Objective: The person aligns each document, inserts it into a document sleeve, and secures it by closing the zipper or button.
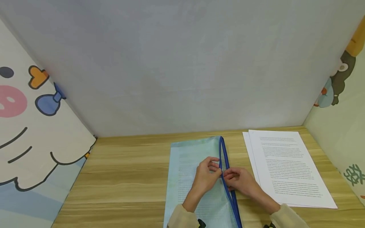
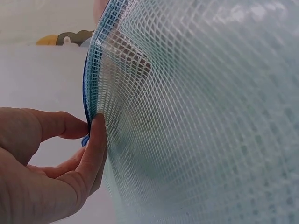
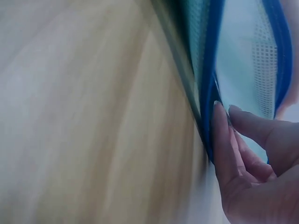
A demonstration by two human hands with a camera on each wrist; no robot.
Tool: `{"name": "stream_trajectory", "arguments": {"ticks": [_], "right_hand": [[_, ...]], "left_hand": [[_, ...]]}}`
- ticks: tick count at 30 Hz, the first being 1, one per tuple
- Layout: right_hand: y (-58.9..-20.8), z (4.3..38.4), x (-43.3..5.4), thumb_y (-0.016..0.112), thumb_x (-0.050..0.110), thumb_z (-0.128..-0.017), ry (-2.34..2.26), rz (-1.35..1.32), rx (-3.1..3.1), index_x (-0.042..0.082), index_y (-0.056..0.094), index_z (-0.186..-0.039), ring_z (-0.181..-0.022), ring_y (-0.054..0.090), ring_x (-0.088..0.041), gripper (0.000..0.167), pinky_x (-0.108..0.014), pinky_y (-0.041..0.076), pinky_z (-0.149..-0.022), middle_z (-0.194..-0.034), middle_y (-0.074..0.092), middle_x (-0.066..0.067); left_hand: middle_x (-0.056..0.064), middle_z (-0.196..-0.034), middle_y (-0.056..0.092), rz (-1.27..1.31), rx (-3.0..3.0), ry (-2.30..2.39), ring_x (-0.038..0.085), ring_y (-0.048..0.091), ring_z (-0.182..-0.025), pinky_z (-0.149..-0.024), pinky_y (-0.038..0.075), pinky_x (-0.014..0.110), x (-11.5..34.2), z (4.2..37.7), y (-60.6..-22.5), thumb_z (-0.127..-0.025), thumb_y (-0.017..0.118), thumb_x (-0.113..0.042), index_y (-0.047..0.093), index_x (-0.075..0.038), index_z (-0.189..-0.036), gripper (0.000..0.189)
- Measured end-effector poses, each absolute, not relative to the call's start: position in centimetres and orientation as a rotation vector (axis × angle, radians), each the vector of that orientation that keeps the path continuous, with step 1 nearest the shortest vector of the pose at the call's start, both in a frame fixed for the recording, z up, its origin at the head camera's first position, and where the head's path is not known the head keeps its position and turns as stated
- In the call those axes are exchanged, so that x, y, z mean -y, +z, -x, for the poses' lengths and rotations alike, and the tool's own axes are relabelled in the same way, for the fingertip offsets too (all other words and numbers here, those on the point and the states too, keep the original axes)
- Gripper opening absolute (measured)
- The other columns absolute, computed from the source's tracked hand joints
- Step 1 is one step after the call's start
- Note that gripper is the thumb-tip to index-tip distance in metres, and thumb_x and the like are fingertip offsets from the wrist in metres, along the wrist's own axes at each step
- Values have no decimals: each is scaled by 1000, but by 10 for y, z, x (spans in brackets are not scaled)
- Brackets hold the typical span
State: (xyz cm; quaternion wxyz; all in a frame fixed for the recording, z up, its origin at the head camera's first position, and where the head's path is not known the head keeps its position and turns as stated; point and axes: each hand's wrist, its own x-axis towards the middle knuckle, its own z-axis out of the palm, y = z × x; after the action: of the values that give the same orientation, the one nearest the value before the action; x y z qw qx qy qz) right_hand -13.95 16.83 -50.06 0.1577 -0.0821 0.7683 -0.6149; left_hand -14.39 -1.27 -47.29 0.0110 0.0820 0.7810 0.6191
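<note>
A pale teal mesh zipper pouch (image 1: 185,148) lies on the table, its blue-trimmed mouth (image 1: 225,155) on the right side parted into a narrow gap. Faint rows of lines show through its near layer. My left hand (image 1: 207,177) reaches over the pouch and pinches the upper blue edge between thumb and fingers; the left wrist view shows the mesh (image 2: 187,116) rising beside those fingertips. From the right, my right hand (image 1: 240,182) pinches the other blue edge (image 3: 208,93), with thumb and index fingertips right at the trim in the right wrist view.
To the right of the pouch lie printed paper sheets (image 1: 288,164), overlapping one another. The wooden table (image 1: 122,177) meets a plain grey back wall (image 1: 194,69). Side panels with cartoon drawings (image 1: 25,126) stand at the left and right.
</note>
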Motion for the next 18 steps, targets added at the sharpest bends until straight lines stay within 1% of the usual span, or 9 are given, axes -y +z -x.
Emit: {"name": "stream_trajectory", "arguments": {"ticks": [3, 7, 10, 13, 16, 18], "right_hand": [[-499, 139, -173, 68, -4, -93, -1763, 265, -2196, -17, 63, -113, -77, 71, -17, 24, -35, 62, -64, -92, 72, -14], [-499, 139, -179, 68, 2, -97, -1751, 261, -2234, -14, 65, -113, -77, 72, -20, 23, -35, 62, -63, -92, 73, -16], [-498, 138, -184, 68, 5, -98, -1737, 240, -2281, -12, 66, -112, -78, 73, -22, 22, -34, 62, -63, -94, 74, -18], [-497, 137, -189, 67, 5, -98, -1730, 251, -2332, -13, 65, -113, -81, 73, -22, 23, -33, 62, -65, -98, 73, -20], [-496, 136, -195, 68, 5, -98, -1706, 243, -2405, -12, 66, -114, -84, 73, -22, 24, -32, 61, -68, -101, 72, -19], [-496, 135, -199, 69, 7, -98, -1664, 233, -2472, -9, 67, -114, -87, 73, -21, 23, -29, 60, -71, -102, 73, -16]], "left_hand": [[7, -89, 70, -255, -2445, 1914, 12, 68, -79, -66, 55, 23, 11, 145, -475, -80, 66, 6, 68, 3, -114, 34], [5, -86, 69, -244, -2464, 1889, 7, 66, -75, -65, 54, 20, 7, 146, -477, -78, 65, 7, 68, 4, -112, 34], [6, -84, 69, -244, -2471, 1866, 7, 65, -73, -63, 54, 20, 5, 146, -478, -78, 64, 8, 67, 5, -111, 33], [5, -83, 68, -242, -2478, 1849, 7, 64, -72, -61, 54, 19, 3, 146, -481, -78, 64, 10, 67, 5, -110, 33], [3, -81, 67, -254, -2508, 1820, 6, 64, -71, -61, 53, 19, 0, 146, -484, -77, 63, 11, 67, 5, -109, 33], [3, -80, 66, -261, -2535, 1791, 5, 62, -70, -62, 53, 18, -2, 146, -485, -77, 63, 11, 66, 6, -108, 32]]}}
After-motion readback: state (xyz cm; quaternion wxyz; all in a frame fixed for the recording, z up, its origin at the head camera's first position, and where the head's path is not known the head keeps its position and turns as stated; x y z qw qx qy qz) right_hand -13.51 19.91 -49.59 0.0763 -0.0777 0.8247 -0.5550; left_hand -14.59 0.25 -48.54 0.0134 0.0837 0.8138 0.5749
